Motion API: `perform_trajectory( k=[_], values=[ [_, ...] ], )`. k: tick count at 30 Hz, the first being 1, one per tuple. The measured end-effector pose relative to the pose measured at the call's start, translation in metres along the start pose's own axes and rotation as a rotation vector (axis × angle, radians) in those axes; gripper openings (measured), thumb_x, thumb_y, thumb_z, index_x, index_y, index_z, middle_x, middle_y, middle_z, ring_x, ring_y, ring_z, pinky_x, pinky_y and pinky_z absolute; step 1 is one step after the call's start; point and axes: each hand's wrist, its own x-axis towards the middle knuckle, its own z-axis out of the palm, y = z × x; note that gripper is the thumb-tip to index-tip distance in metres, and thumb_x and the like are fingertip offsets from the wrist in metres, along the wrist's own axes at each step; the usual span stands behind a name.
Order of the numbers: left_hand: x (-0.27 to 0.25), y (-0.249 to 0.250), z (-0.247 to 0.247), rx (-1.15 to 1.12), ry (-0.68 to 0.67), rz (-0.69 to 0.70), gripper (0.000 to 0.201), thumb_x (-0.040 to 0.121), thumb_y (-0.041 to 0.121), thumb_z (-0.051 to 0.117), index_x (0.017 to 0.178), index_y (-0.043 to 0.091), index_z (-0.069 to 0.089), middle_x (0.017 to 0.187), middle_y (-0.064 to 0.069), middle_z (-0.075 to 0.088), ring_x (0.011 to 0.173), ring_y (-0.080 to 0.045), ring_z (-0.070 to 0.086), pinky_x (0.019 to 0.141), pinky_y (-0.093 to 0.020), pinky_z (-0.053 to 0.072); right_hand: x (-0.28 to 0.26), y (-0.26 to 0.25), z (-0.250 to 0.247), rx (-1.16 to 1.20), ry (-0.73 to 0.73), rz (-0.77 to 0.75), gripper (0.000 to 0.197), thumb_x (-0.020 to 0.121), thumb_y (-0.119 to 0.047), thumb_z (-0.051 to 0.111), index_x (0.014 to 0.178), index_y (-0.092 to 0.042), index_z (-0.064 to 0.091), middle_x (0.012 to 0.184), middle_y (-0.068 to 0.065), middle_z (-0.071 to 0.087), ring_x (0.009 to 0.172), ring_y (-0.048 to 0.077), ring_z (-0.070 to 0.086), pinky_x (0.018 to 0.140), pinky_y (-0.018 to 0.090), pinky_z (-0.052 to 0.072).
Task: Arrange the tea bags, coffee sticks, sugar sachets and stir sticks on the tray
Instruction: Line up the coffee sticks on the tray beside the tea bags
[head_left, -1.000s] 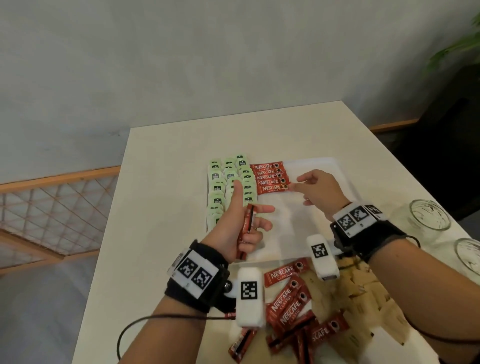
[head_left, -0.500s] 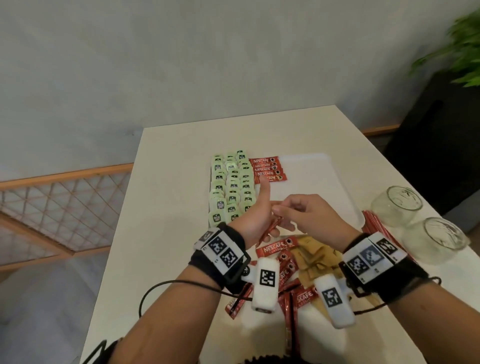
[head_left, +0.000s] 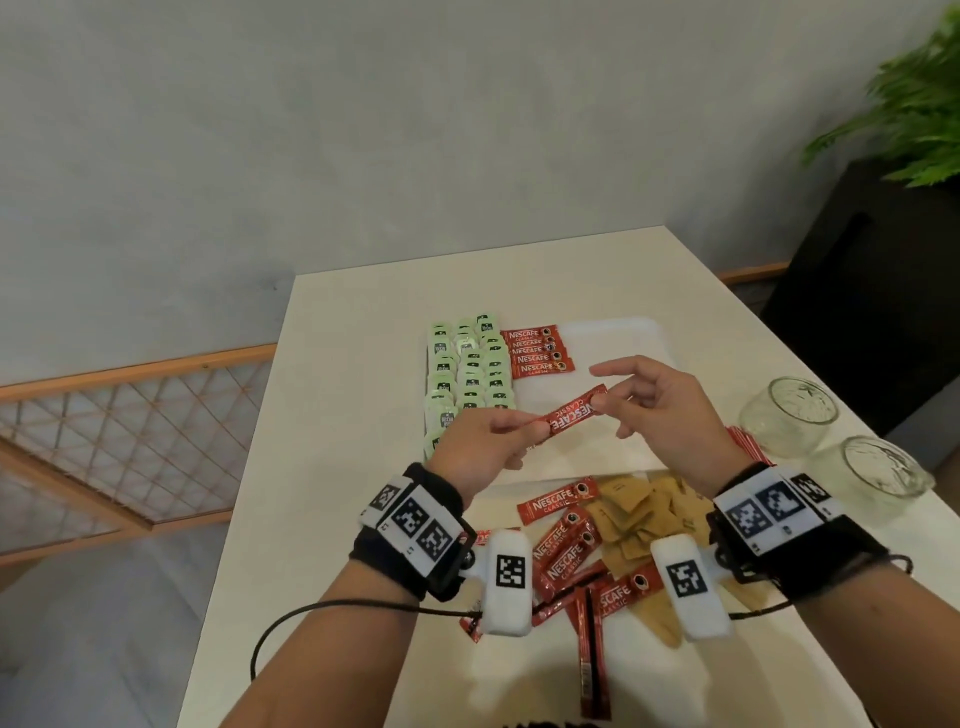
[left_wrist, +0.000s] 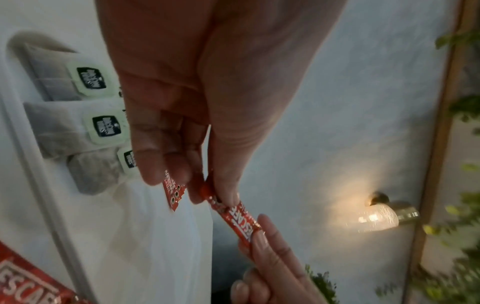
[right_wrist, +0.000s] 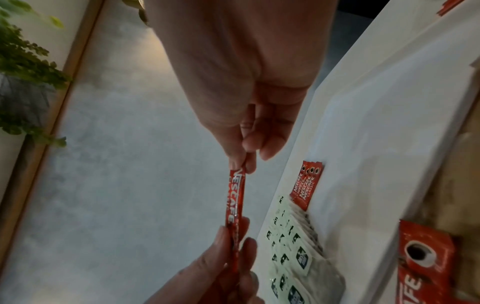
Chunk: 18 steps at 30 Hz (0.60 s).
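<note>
A red Nescafe coffee stick (head_left: 571, 414) hangs level above the white tray (head_left: 618, 332). My left hand (head_left: 525, 431) pinches its near-left end and my right hand (head_left: 604, 402) pinches its far-right end, index finger stretched out. The left wrist view shows the same stick (left_wrist: 240, 219) under my left thumb, and the right wrist view shows it (right_wrist: 235, 197) hanging from my right hand (right_wrist: 243, 164). Green-tagged tea bags (head_left: 467, 374) fill the tray's left side in rows. A short row of coffee sticks (head_left: 537, 352) lies beside them.
Loose coffee sticks (head_left: 566, 551) and brown sugar sachets (head_left: 636, 514) are heaped on the table in front of the tray. Two glass jars (head_left: 789, 410) (head_left: 880, 478) stand at the right, with a red striped bundle (head_left: 748, 447) beside them. A plant (head_left: 914, 104) is at far right.
My right hand left the tray's coffee row and came back to my left hand. It took the end of a stick there, which now stretches between both hands.
</note>
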Motion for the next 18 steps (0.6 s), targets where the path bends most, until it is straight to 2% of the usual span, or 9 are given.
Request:
perform_trajectory(
  k=[3, 5, 7, 10, 12, 14, 16, 18],
  values=[
    [-0.001, 0.003, 0.001, 0.141, -0.078, 0.058, 0.007, 0.084, 0.022, 0.075, 0.09, 0.021, 0.078, 0.077, 0.009, 0.072, 0.068, 0.0, 0.059, 0.064, -0.012, 0.043, 0.009, -0.002, 0.007, -0.004, -0.001, -0.003, 0.028, 0.081, -0.013, 0.075, 0.107, -0.02, 0.068, 0.08, 0.007, 0.074, 0.069, 0.02, 0.061, 0.064, 0.03, 0.054],
    [0.001, 0.006, 0.007, 0.13, -0.064, 0.1, 0.008, 0.081, 0.015, 0.078, 0.087, 0.019, 0.076, 0.073, 0.008, 0.072, 0.066, -0.005, 0.063, 0.068, -0.017, 0.048, 0.015, -0.006, 0.014, -0.01, -0.03, -0.006, 0.031, 0.08, -0.015, 0.077, 0.109, -0.02, 0.068, 0.081, 0.009, 0.074, 0.073, 0.021, 0.062, 0.068, 0.03, 0.054],
    [0.006, 0.008, 0.013, 0.012, 0.02, 0.084, 0.013, 0.079, 0.009, 0.079, 0.087, 0.017, 0.072, 0.071, 0.003, 0.07, 0.065, -0.014, 0.063, 0.071, -0.03, 0.055, 0.02, -0.008, 0.021, -0.009, -0.042, 0.0, 0.03, 0.08, -0.018, 0.077, 0.109, -0.021, 0.068, 0.083, 0.009, 0.073, 0.071, 0.015, 0.061, 0.07, 0.026, 0.053],
    [0.017, 0.008, 0.017, -0.215, 0.123, 0.01, 0.019, 0.081, 0.012, 0.078, 0.097, 0.005, 0.07, 0.085, -0.014, 0.074, 0.071, -0.021, 0.068, 0.079, -0.039, 0.06, 0.025, -0.008, 0.028, 0.008, -0.048, 0.11, 0.019, 0.087, -0.028, 0.07, 0.105, -0.02, 0.069, 0.087, 0.005, 0.073, 0.068, 0.008, 0.06, 0.069, 0.024, 0.052],
    [0.022, 0.008, 0.016, -0.331, 0.152, -0.003, 0.021, 0.084, 0.012, 0.076, 0.101, 0.002, 0.07, 0.09, -0.016, 0.075, 0.078, -0.023, 0.071, 0.079, -0.036, 0.06, 0.028, -0.004, 0.028, -0.017, -0.094, 0.194, 0.019, 0.09, -0.032, 0.066, 0.101, -0.017, 0.07, 0.086, 0.002, 0.072, 0.067, 0.008, 0.061, 0.069, 0.025, 0.052],
    [0.027, 0.006, 0.017, -0.404, 0.158, -0.004, 0.021, 0.086, 0.011, 0.073, 0.104, 0.001, 0.07, 0.091, -0.014, 0.076, 0.081, -0.023, 0.073, 0.076, -0.032, 0.06, 0.03, 0.0, 0.028, 0.01, -0.15, 0.231, 0.018, 0.092, -0.025, 0.064, 0.099, -0.009, 0.07, 0.083, 0.004, 0.072, 0.064, 0.01, 0.061, 0.069, 0.027, 0.052],
    [0.032, 0.005, 0.017, -0.449, 0.171, -0.023, 0.021, 0.086, 0.012, 0.073, 0.103, 0.001, 0.07, 0.091, -0.014, 0.076, 0.079, -0.021, 0.073, 0.072, -0.031, 0.06, 0.033, 0.005, 0.029, 0.086, -0.155, 0.243, 0.016, 0.092, -0.015, 0.064, 0.097, 0.0, 0.068, 0.079, 0.008, 0.07, 0.061, 0.012, 0.059, 0.065, 0.026, 0.054],
    [0.037, 0.003, 0.016, -0.462, 0.213, -0.046, 0.02, 0.085, 0.015, 0.075, 0.1, 0.002, 0.071, 0.086, -0.013, 0.075, 0.074, -0.018, 0.071, 0.069, -0.029, 0.06, 0.039, 0.01, 0.028, 0.134, -0.116, 0.253, 0.013, 0.091, -0.011, 0.065, 0.095, 0.002, 0.067, 0.076, 0.009, 0.068, 0.059, 0.012, 0.058, 0.063, 0.025, 0.055]
  ],
)
